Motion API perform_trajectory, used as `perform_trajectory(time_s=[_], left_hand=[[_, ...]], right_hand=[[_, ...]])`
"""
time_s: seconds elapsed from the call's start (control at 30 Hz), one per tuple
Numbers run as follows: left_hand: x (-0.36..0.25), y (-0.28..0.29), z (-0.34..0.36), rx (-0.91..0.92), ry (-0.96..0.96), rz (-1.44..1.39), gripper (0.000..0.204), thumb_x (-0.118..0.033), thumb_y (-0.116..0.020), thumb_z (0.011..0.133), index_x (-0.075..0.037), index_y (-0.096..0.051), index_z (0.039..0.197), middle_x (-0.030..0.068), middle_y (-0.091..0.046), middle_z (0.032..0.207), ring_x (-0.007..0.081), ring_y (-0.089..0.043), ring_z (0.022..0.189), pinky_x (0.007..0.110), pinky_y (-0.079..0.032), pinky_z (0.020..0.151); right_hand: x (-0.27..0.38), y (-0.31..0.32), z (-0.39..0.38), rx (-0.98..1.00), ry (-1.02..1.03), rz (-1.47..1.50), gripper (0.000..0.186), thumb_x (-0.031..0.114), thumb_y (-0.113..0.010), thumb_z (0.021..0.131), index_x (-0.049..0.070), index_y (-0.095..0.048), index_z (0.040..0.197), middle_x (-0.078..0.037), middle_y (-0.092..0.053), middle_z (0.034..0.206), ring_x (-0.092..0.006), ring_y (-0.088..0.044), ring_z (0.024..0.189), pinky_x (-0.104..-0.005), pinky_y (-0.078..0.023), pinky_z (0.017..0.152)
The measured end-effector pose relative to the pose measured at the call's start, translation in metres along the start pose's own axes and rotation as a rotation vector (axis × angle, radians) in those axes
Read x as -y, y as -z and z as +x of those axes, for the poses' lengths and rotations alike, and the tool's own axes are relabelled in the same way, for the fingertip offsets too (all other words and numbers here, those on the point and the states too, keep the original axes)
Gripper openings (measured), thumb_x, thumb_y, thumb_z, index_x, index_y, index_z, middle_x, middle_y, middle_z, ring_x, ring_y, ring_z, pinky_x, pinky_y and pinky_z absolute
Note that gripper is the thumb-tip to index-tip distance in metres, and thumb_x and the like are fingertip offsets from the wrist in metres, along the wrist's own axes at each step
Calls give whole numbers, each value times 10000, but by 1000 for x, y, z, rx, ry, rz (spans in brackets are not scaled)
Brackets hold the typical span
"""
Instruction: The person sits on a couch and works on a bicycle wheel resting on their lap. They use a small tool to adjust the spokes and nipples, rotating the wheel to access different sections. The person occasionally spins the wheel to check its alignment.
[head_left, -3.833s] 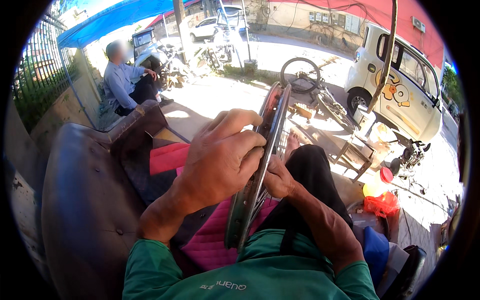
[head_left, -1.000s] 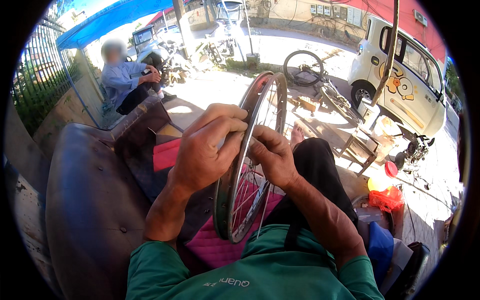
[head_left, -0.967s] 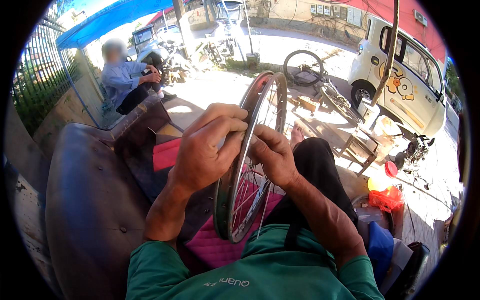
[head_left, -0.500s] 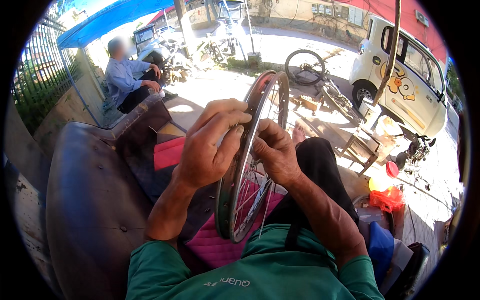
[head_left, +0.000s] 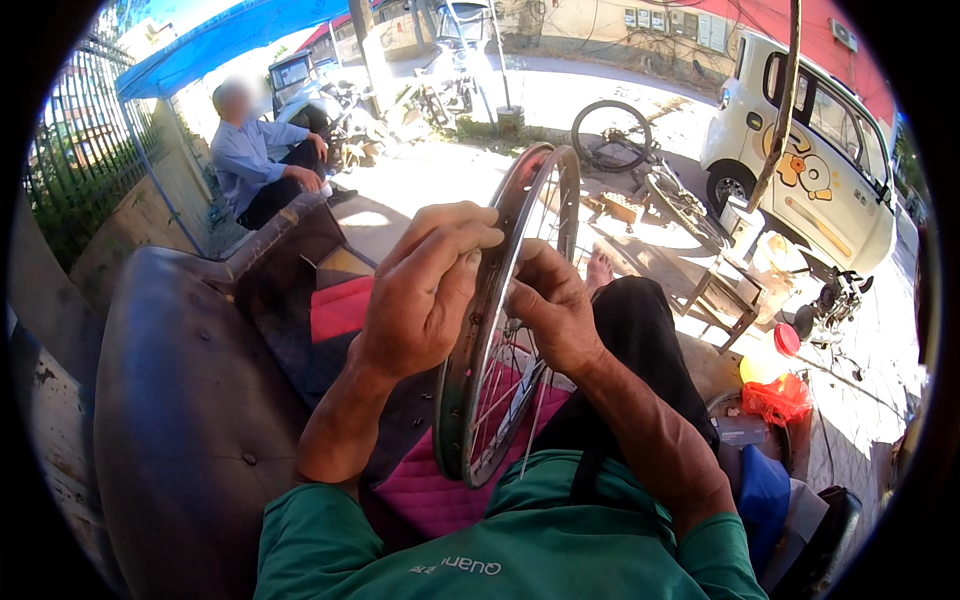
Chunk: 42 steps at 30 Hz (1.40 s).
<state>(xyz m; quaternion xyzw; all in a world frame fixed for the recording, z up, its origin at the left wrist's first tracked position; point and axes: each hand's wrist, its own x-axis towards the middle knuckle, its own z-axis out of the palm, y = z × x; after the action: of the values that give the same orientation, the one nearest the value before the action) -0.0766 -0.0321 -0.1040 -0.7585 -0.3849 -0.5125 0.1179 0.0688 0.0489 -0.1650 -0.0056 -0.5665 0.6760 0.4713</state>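
I hold a bare bicycle wheel (head_left: 455, 400) upright, with a worn metal rim and thin spokes. My left hand (head_left: 420, 290) is closed at the rim's outer face, its fingertips and thumb against the drilled channel. On the inner side my right hand (head_left: 555, 315) is pinched at the rim among the spokes; whatever small part sits between its fingertips is hidden. The wheel stands over a pink quilted pad (head_left: 420, 460) and beside my dark-trousered leg (head_left: 645, 350).
A brown padded seat (head_left: 180, 380) is at left; a seated person (head_left: 250, 160) is beyond. A bicycle (head_left: 685, 210), wooden stool (head_left: 725, 300), yellow container (head_left: 762, 362) with red lid, red bag (head_left: 770, 398) and white van (head_left: 800, 170) occupy the right. A blue canopy (head_left: 220, 45) hangs behind.
Since the earliest frame, my right hand has moved up along the rim and the wheel has turned, showing more spokes. In the last second my fingers shifted slightly; the seated person's hand lowered.
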Motion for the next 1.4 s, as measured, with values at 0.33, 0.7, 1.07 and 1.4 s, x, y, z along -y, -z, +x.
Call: perform_trajectory(time_s=[0.33,0.7,1.07,1.4], left_hand=[[0,0,0,3,2,-11,185,33,-529,937,33,-652,1076,189,-623,1158,298,-647,1041,351,-518,880],[-1,-1,0,6,13,-15,175,34,-534,936,35,-653,1063,189,-624,1154,298,-646,1042,345,-516,878],[-2,-2,0,10,29,-14,184,46,-529,926,33,-655,1061,185,-624,1157,291,-646,1037,340,-513,878],[-3,-3,0,9,27,-29,187,51,-528,920,32,-656,1054,182,-623,1155,285,-643,1033,337,-510,873]], right_hand=[[-8,5,2,55,49,-14,199,178,-555,1034,16,-602,1140,1,-602,901,-65,-523,807,-227,-440,723],[3,-4,0,-3,27,41,161,155,-571,1025,14,-599,1097,-6,-607,886,-65,-523,762,-224,-450,692],[0,9,0,86,3,18,107,117,-591,1010,27,-585,1068,9,-572,863,-46,-490,750,-221,-422,662],[-7,7,1,40,82,7,112,131,-583,1014,29,-583,1061,15,-567,849,-50,-487,741,-218,-418,656]])
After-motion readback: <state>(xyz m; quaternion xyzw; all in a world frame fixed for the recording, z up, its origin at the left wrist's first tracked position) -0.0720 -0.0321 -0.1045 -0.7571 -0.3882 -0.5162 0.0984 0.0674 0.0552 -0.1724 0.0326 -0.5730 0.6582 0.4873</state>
